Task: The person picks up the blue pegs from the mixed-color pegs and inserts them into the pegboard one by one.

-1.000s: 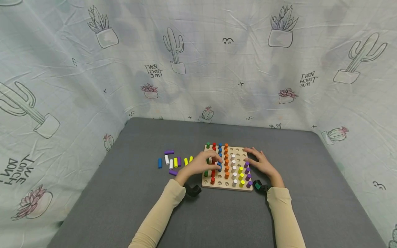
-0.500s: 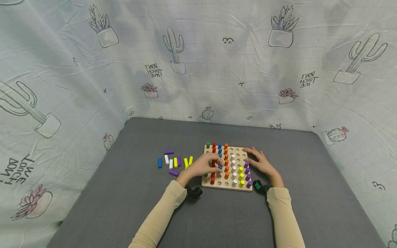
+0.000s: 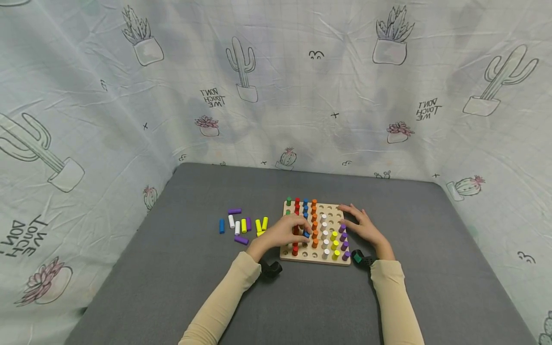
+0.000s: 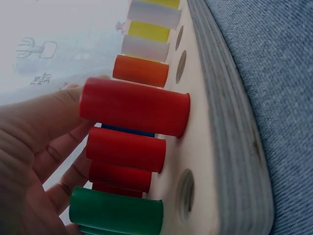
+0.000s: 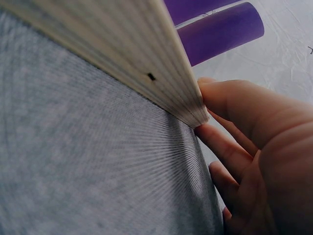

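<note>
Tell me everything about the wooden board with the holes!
The wooden board is pale, square and layered like plywood at its edge. It lies flat on the grey cloth. Rows of round holes hold upright coloured pegs; some holes are bare. The left hand holds a blue peg over it, and the right hand rests against its right edge.

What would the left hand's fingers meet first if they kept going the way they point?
Probably the orange pegs: the left hand pinches a blue peg over the wooden pegboard, fingers pointing right; depth is unclear.
</note>
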Motion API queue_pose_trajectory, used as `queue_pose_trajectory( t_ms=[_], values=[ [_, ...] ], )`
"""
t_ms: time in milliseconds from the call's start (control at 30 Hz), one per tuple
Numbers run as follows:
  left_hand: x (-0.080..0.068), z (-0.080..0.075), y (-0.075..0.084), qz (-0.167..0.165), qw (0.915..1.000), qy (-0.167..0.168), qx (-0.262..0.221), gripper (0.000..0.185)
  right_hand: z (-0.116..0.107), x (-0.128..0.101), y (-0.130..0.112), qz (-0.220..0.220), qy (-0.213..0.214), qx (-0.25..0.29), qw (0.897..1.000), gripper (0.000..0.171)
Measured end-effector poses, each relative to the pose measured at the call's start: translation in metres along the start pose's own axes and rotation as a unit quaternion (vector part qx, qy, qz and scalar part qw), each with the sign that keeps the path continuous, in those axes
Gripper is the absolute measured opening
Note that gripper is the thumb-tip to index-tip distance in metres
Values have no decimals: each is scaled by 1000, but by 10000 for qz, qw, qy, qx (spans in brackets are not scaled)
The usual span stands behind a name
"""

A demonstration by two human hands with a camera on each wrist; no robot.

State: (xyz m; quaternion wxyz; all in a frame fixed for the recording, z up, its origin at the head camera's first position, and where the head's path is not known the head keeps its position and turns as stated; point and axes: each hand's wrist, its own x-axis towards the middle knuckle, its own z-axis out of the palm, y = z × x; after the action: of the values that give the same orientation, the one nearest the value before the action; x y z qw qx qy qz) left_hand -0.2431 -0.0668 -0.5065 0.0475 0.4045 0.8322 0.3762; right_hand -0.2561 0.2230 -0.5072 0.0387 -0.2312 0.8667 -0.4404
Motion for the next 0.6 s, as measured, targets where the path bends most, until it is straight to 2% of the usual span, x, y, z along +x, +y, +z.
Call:
queue_pose_trajectory(
  t_ms=[600],
  values=[
    [-1, 2, -1, 296, 9990, -33, 333, 15, 0, 0, 1, -70, 31, 54, 10000, 45]
  ],
)
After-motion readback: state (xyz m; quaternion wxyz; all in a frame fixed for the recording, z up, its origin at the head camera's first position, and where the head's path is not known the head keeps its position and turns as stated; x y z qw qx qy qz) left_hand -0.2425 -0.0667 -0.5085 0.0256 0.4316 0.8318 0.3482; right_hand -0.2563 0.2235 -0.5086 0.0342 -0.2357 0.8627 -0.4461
